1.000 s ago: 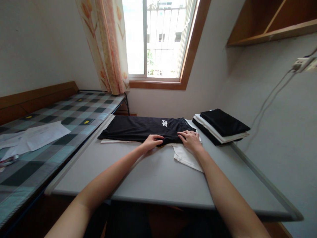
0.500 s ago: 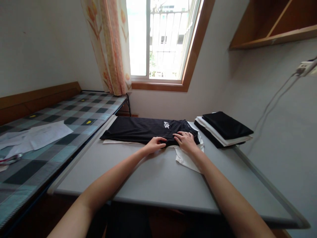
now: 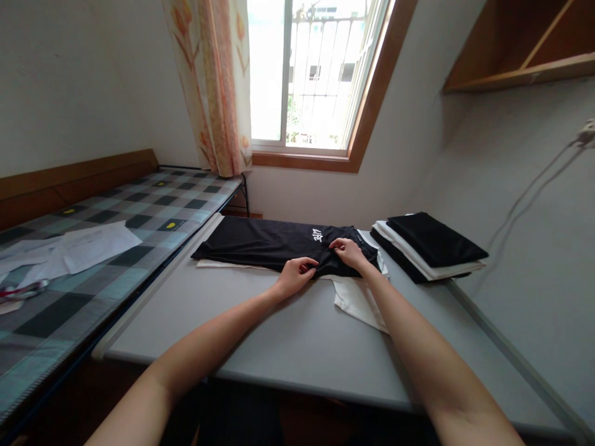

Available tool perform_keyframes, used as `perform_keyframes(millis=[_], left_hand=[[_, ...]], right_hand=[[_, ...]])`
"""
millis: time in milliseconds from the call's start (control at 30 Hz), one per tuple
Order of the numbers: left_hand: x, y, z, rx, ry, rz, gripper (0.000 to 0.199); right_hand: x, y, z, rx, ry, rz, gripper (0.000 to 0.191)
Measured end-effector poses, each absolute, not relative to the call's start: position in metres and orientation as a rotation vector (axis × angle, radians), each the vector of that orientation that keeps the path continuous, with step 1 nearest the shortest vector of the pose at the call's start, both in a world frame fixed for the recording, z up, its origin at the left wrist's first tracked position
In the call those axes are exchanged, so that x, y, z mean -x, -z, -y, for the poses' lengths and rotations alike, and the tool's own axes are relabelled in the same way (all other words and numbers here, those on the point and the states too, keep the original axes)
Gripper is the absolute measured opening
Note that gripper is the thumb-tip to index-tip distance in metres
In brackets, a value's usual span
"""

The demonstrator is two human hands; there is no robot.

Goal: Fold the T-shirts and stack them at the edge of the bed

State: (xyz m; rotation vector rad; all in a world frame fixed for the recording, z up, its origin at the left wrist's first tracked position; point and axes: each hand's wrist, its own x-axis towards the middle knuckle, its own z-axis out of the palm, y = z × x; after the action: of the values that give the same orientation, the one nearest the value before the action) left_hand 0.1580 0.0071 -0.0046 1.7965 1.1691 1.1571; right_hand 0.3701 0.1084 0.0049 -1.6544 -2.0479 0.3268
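Black folded pants [image 3: 260, 241] with white lettering lie across the table, their gathered waistband towards the right. Beneath them is a white T-shirt [image 3: 356, 300], whose sleeve and edges stick out at the front and right. My left hand [image 3: 296, 275] is at the near edge of the pants, thumb and fingers closed on the cloth. Beside the lettering, close to the waistband, my right hand [image 3: 348, 253] pinches the upper layer with bent fingers. Its fingertips are partly hidden.
A stack of folded black and white clothes [image 3: 432, 244] sits at the table's right side. The grey table [image 3: 232, 328] adjoins a bed with a checked mattress [image 3: 153, 260], where papers [image 3: 97, 248] lie. Behind are a curtain [image 3: 223, 93] and a barred window [image 3: 320, 80].
My right hand has gone from lying spread on the pants near the waistband to pinching the cloth closer to the lettering. My left hand has stayed at the near edge. The view has shifted slightly.
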Motion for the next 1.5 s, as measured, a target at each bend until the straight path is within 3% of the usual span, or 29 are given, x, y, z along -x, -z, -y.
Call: perform_keyframes(millis=[200, 400, 567, 933, 1267, 1500], left_hand=[[-0.155, 0.013, -0.009, -1.923, -1.273, -1.276, 0.035], [-0.155, 0.013, 0.003, -2.617, -0.974, -1.318, 0.031], [-0.159, 0.012, 0.002, -2.665, -0.895, -1.424, 0.026], [-0.156, 0.014, -0.003, -2.751, -0.815, -1.404, 0.019], [-0.156, 0.008, 0.002, -2.903, -0.658, -1.475, 0.016], [-0.155, 0.006, 0.004, -2.988, -0.675, -1.461, 0.015]], right_hand=[[-0.370, 0.008, -0.114, 1.613, -0.179, 1.994, 0.033], [-0.387, 0.002, -0.102, 1.625, -0.148, 1.985, 0.046], [-0.426, -0.009, -0.079, 1.798, -0.111, 1.775, 0.033], [-0.467, -0.003, -0.054, 1.643, -0.598, 1.821, 0.048], [-0.454, 0.009, -0.055, 1.858, -0.254, 1.670, 0.020], [-0.466, 0.003, -0.050, 1.668, -0.753, 1.672, 0.046]])
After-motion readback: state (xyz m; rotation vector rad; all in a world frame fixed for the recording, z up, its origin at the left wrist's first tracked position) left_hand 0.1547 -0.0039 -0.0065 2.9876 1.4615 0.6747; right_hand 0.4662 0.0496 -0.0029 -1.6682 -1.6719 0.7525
